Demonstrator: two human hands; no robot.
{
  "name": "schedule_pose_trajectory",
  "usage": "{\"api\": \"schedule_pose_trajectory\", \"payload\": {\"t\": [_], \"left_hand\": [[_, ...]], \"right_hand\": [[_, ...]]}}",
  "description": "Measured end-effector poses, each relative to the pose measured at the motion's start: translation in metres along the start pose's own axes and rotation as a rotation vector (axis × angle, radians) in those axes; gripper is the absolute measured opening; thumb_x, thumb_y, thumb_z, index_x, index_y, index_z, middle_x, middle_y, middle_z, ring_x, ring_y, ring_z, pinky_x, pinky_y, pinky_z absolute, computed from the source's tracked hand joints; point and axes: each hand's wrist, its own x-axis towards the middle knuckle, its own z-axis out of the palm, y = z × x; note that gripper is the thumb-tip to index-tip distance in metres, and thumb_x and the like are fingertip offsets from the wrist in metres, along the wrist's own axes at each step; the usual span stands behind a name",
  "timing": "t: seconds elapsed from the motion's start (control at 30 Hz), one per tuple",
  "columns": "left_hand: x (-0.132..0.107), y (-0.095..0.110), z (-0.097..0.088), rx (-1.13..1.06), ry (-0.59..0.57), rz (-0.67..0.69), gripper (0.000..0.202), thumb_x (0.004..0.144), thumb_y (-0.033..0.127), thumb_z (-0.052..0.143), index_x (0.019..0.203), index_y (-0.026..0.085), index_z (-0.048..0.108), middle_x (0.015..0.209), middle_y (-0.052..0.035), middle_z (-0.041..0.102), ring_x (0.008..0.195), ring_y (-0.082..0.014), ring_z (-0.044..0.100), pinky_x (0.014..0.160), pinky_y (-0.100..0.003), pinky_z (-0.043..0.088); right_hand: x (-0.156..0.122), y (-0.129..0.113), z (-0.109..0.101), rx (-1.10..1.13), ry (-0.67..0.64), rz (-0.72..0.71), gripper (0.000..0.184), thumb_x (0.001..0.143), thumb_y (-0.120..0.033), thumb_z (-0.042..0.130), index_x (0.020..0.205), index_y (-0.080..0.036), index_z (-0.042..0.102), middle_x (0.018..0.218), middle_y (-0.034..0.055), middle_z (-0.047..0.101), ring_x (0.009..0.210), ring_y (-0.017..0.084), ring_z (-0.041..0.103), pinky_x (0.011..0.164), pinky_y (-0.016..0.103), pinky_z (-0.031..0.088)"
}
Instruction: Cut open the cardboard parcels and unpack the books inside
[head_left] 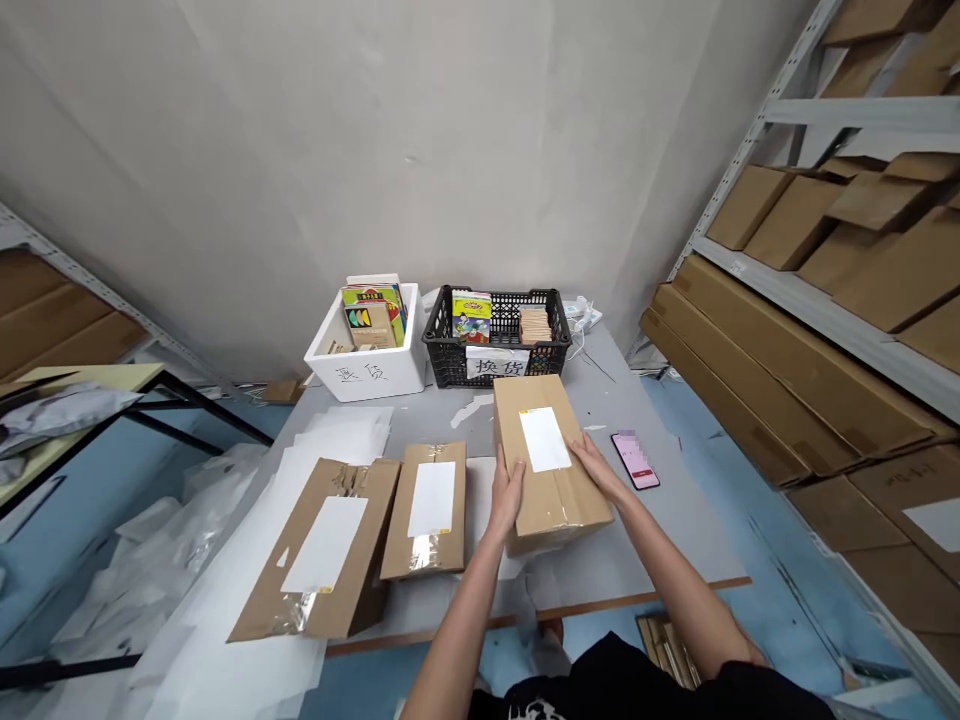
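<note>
A taped cardboard box (547, 500) with a white label lies on the grey table (675, 540) in front of me. My left hand (508, 495) presses against its left side, fingers stretched along the edge. Resting on the right side of the box top is my right hand (594, 465), fingers together. Both hands clasp the box between them. Left of it lie two more cardboard boxes: a middle box (427, 510) and a larger box (319, 550), each with a white label.
A phone (635, 460) lies right of the held box. At the table's back stand a white foam bin (367, 345) and a black basket (496, 335) with booklets. Clear plastic sheets (187, 560) hang off the left. Shelves with flat cartons (810, 370) line the right.
</note>
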Motion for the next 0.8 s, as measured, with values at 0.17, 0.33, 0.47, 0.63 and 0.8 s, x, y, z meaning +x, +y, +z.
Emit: {"api": "schedule_pose_trajectory", "payload": {"t": [0.17, 0.33, 0.47, 0.63, 0.8], "left_hand": [[-0.017, 0.014, 0.003, 0.02, 0.006, 0.026, 0.075, 0.082, 0.049, 0.057, 0.146, 0.025, 0.027, 0.147, -0.0087, 0.04, 0.134, -0.026, 0.04, 0.112, -0.041, 0.03], [-0.035, 0.034, 0.003, 0.09, 0.039, 0.111, 0.076, 0.083, 0.049, 0.058, 0.147, 0.026, 0.024, 0.149, -0.0089, 0.036, 0.137, -0.026, 0.035, 0.113, -0.04, 0.028], [-0.035, 0.041, 0.003, 0.14, 0.063, 0.146, 0.076, 0.084, 0.05, 0.055, 0.148, 0.026, 0.022, 0.15, -0.0092, 0.034, 0.136, -0.026, 0.035, 0.113, -0.041, 0.028], [-0.045, 0.023, -0.012, 0.232, 0.068, 0.268, 0.079, 0.082, 0.056, 0.053, 0.148, 0.024, 0.022, 0.152, -0.0095, 0.031, 0.141, -0.0274, 0.025, 0.116, -0.044, 0.02], [-0.044, -0.012, -0.034, -0.057, 0.146, 0.159, 0.086, 0.072, 0.079, 0.042, 0.136, 0.021, 0.046, 0.139, -0.0106, 0.05, 0.137, -0.029, 0.033, 0.117, -0.041, 0.021]], "right_hand": [[-0.015, 0.003, 0.006, 0.088, 0.056, -0.049, 0.08, 0.074, -0.059, 0.059, 0.143, -0.025, 0.035, 0.136, 0.0099, 0.054, 0.122, 0.027, 0.053, 0.104, 0.046, 0.039], [-0.035, -0.01, -0.001, 0.121, 0.094, -0.16, 0.081, 0.079, -0.057, 0.055, 0.147, -0.025, 0.024, 0.142, 0.0096, 0.047, 0.127, 0.026, 0.047, 0.106, 0.044, 0.037], [-0.041, -0.025, -0.003, 0.137, 0.109, -0.222, 0.08, 0.081, -0.057, 0.053, 0.147, -0.023, 0.024, 0.145, 0.01, 0.042, 0.132, 0.026, 0.042, 0.109, 0.043, 0.033], [-0.052, -0.019, -0.008, 0.286, 0.15, -0.3, 0.071, 0.086, -0.057, 0.046, 0.146, -0.024, 0.028, 0.148, 0.008, 0.039, 0.136, 0.025, 0.035, 0.111, 0.043, 0.029], [-0.045, -0.011, -0.011, 0.526, -0.014, -0.209, 0.071, 0.086, -0.069, 0.025, 0.143, -0.029, 0.037, 0.141, 0.0049, 0.049, 0.132, 0.026, 0.041, 0.106, 0.042, 0.036]]}}
